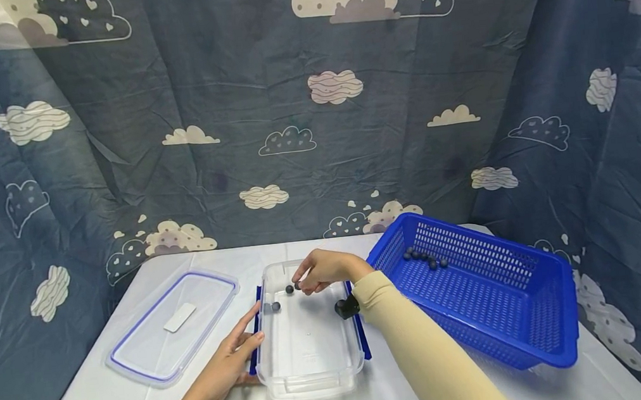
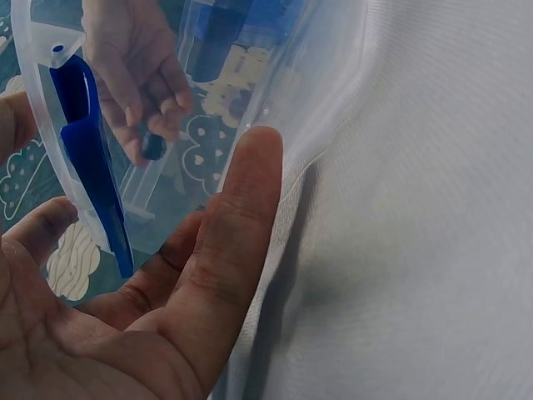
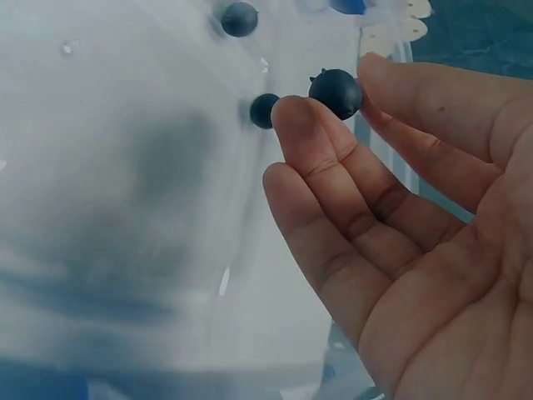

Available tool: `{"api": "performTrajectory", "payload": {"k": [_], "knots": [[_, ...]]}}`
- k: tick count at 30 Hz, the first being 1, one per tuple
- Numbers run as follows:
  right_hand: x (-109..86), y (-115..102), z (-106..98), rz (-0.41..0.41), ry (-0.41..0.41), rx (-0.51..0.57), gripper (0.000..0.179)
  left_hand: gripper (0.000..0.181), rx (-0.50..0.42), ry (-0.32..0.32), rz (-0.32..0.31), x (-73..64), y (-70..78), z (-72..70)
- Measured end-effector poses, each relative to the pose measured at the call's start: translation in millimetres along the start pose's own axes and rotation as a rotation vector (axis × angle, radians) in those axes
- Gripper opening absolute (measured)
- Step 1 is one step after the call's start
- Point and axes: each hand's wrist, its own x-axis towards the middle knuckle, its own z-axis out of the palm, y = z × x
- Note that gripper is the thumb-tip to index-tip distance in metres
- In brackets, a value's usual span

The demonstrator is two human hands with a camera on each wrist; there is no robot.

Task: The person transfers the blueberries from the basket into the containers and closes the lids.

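My right hand [image 1: 326, 268] is over the far part of a clear plastic container [image 1: 308, 353]. Its thumb and fingertips pinch a blueberry [image 3: 336, 94], dark and round with a small crown of nubs. Two loose blueberries [image 1: 289, 289] lie on the container's floor, close to these fingers. On the left side, my left hand [image 1: 226, 361] rests against the container's wall, fingers extended and spread around a blue latch [image 2: 92, 158]. A second blue latch [image 1: 362, 339] hangs along the right side.
A blue slotted basket [image 1: 481, 332] stands at the right, with several blueberries [image 1: 432, 261] in its far left part. To the left lies a clear lid [image 1: 150, 348] with a blue seal and a white label [image 1: 180, 317]. A cloud-patterned curtain [image 1: 265, 90] closes off the back and sides.
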Motion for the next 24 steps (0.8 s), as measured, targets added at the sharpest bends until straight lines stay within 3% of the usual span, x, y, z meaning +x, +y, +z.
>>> {"api": "performTrajectory", "payload": {"k": [11, 24], "knots": [[8.2, -3, 20, 0.074, -0.015, 0.031, 0.025, 0.066, 0.023, 0.017, -0.006, -1.7, 3.1, 1.8], [11.7, 3, 21, 0.09, -0.02, 0.11, 0.03, 0.067, 0.018, 0.01, -0.009, -2.2, 3.8, 1.4]]}}
